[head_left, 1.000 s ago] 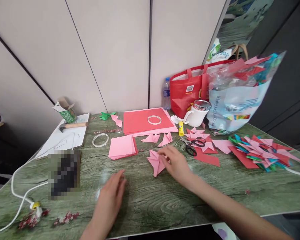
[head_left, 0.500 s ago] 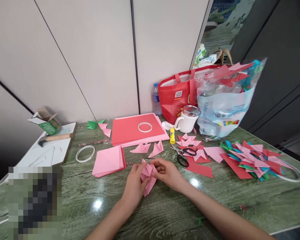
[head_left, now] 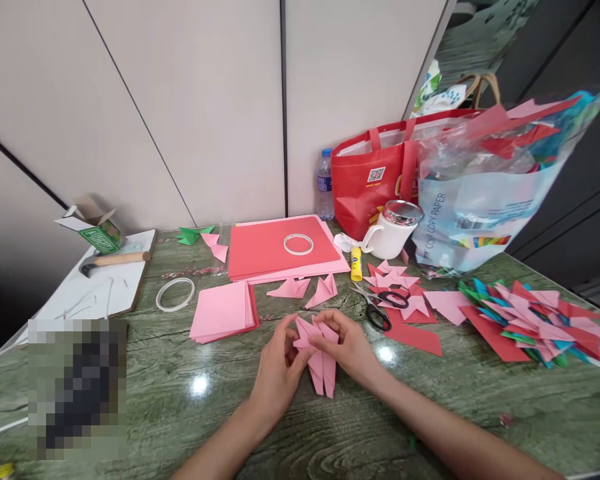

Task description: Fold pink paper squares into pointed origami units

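Observation:
A folded pink paper piece (head_left: 321,357) with several pointed flaps is held just above the green table (head_left: 430,400) between both hands. My left hand (head_left: 279,373) grips its left side with fingers curled around the flaps. From the right, my right hand (head_left: 347,347) pinches its top. A stack of pink square sheets (head_left: 223,311) lies to the left of the hands. Two small folded pink pieces (head_left: 307,289) rest just beyond them.
Black-handled scissors (head_left: 377,308), a yellow glue stick (head_left: 356,263), a white mug (head_left: 393,230), red paper sheets (head_left: 280,253) with a tape ring, a loose tape ring (head_left: 175,294), a hammer (head_left: 113,260), a red bag (head_left: 375,180), a plastic bag (head_left: 485,193) and a pile of folded coloured pieces (head_left: 525,317).
My left hand came in from the near left and joined the right on the pink folded piece. Both hands have lifted and turned it so its points hang toward me.

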A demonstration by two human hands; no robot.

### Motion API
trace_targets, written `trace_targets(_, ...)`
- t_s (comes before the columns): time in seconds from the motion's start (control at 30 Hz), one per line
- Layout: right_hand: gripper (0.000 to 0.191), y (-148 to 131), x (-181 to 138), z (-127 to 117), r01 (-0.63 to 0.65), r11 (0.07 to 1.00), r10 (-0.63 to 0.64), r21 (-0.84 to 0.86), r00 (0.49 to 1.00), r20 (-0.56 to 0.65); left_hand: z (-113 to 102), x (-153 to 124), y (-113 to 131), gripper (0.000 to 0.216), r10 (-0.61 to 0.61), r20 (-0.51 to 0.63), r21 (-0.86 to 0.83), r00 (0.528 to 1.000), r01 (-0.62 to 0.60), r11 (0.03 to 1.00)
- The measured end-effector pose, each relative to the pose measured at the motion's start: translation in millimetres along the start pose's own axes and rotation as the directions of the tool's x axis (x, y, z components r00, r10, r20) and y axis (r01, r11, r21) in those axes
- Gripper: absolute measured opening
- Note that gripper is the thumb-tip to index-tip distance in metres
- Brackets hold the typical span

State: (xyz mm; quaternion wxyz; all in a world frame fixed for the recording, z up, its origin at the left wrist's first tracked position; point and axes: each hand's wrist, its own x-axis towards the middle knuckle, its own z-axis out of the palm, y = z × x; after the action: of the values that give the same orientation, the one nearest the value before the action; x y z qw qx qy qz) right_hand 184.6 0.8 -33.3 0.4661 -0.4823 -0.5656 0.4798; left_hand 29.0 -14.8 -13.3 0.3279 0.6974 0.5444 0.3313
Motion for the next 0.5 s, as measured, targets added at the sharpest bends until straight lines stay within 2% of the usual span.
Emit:
trace_targets(0.07,0.019,-1,1,-2,0.008,0.999,-0.008,-0.044,1.0,-0.009,-21,-1,6,0.022,0.019,-0.039,0.33,0.999,-0.005,0.944)
trace_targets(0.13,0.017,-4,1,-4,-0.011,0.996,0.011,-0.083,1.0,-0.003,-54,-8,8,0.025,-0.012,-0.126,0.47,0.992,0.07,0.88)
trace_targets(0.17,0.018,-5,2,-4,-0.025,0.995,0.025,-0.093,1.0,-0.002,-73,-15,6,0.03,-0.04,-0.23,0.647,0.972,0.184,0.74)
trace_targets(0.2,0.019,-6,1,-4,-0.042,0.995,0.042,-0.095,0.999,-0.003,-93,-23,2,0.034,-0.041,-0.321,0.78,0.946,0.289,0.555)
trace_targets(0.23,0.02,-6,1,-4,-0.058,0.994,0.057,-0.093,0.998,-0.007,-112,-32,-4,0.04,-0.032,-0.396,0.85,0.918,0.38,0.366)
trace_targets(0.27,0.02,-6,1,-4,-0.071,0.993,0.07,-0.09,0.997,-0.012,-128,-43,-12,0.049,-0.048,-0.492,0.851,0.869,0.492,0.186)
trace_targets(0.3,0.021,-6,1,-3,-0.079,0.993,0.077,-0.088,0.997,-0.017,-142,-53,-22,0.057,-0.093,-0.564,0.82,0.82,0.57,0.049)
trace_targets(0.33,0.021,-6,0,-3,-0.082,0.993,0.081,-0.086,0.996,-0.023,-152,-62,-32,0.061,-0.116,-0.63,0.776,0.768,0.629,-0.046)
trace_targets(0.37,0.021,-6,0,-2,-0.082,0.993,0.08,-0.085,0.996,-0.027,-159,-70,-42,0.064,-0.12,-0.671,0.742,0.732,0.663,-0.102)
trace_targets(0.5,0.02,-6,0,-1,-0.073,0.994,0.07,-0.082,0.997,-0.042,-169,-82,-69,0.065,-0.137,-0.696,0.718,0.705,0.686,-0.117)
